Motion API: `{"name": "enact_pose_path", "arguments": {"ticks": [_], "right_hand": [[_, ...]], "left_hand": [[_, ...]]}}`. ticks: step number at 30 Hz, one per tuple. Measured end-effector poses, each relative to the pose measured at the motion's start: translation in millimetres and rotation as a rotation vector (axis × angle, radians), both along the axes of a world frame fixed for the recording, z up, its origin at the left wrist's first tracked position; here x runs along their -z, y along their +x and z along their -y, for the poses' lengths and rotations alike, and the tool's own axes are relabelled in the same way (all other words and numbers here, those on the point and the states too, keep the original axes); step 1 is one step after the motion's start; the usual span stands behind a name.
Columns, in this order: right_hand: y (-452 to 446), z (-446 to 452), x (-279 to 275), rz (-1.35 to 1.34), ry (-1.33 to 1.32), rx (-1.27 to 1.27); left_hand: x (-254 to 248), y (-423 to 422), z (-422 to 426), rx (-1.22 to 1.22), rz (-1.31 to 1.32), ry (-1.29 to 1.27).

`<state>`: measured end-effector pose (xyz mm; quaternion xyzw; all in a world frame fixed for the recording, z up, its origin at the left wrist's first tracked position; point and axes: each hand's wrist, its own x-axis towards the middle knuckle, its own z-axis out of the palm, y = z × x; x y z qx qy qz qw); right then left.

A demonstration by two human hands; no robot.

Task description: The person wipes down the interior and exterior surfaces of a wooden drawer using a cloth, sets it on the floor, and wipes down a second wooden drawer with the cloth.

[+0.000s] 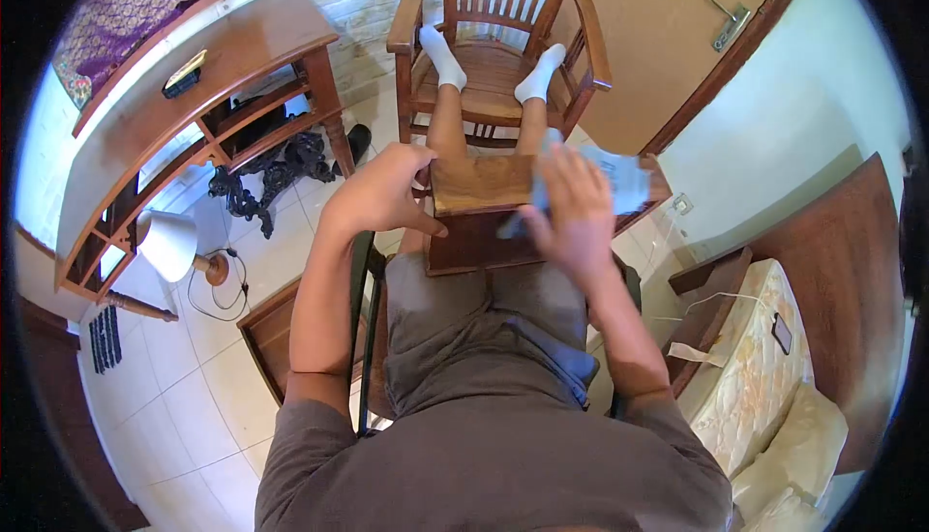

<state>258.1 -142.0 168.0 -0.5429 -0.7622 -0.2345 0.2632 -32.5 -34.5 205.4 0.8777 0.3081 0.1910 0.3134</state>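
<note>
A brown wooden drawer point(479, 184) lies across my lap, its lighter panel upward and a darker side facing me. At its left end, my left hand point(387, 189) grips the edge, thumb on the near side and fingers partly hidden behind. My right hand point(576, 213) presses a light blue cloth point(624, 184) onto the right half of the drawer. The cloth spreads out past my fingers and covers part of the top and near side. Slight blur shows on the right hand.
My socked feet rest on a wooden armchair point(494, 53) ahead. To the left stand a wooden desk point(261, 29) with open compartments and a lamp point(169, 247) on the floor. A wooden tray-like piece point(266, 324) lies beside my seat. Right, a phone point(782, 334) lies on a mattress point(755, 368).
</note>
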Motion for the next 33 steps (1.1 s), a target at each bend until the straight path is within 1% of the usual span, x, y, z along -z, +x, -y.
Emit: {"name": "enact_pose_path", "arguments": {"ticks": [3,5,6,7,8,9,11,13,16,17,19,22,25,29,32,33], "right_hand": [[-71,-15,0,-0.107,0.040,-0.109],[-105,-21,-5,-0.061,0.018,-0.153],[-110,-22,-7,-0.037,0.005,-0.175],[-104,-24,-6,-0.016,0.031,-0.222],[-96,-27,-3,0.004,0.058,-0.270],[-88,-27,-1,0.024,0.084,-0.318],[-60,-22,-4,0.030,0.054,-0.271],[-20,-14,-8,0.032,0.028,-0.224],[50,-7,-13,0.032,0.005,-0.098],[78,-8,-8,0.063,0.045,-0.091],[121,-5,-8,0.090,0.030,-0.025],[154,-2,-11,0.010,-0.007,0.089],[147,-10,-5,-0.317,-0.111,0.262],[111,-25,-4,-0.261,-0.071,0.523],[73,-22,-1,-0.154,-0.033,0.530],[54,-20,0,-0.147,-0.027,0.495]], "left_hand": [[4,-1,-3,-0.030,-0.044,0.048],[12,-2,-9,-0.063,-0.042,0.104],[15,-1,-10,-0.078,-0.039,0.130],[17,0,-12,-0.017,0.047,0.112],[19,0,-11,-0.026,0.048,0.082],[10,1,-2,-0.036,0.049,0.052],[-4,4,7,-0.039,0.068,0.000],[-7,7,12,-0.023,0.102,-0.057],[-1,7,4,-0.092,-0.033,-0.026],[2,6,3,-0.094,-0.052,0.004],[-1,7,6,-0.077,-0.009,-0.019],[-8,9,9,-0.080,-0.013,-0.030],[-2,10,5,-0.099,0.006,-0.011],[-5,9,5,-0.106,0.051,-0.060],[-9,10,12,-0.191,0.051,-0.042],[-8,11,12,-0.203,0.019,0.001]]}}
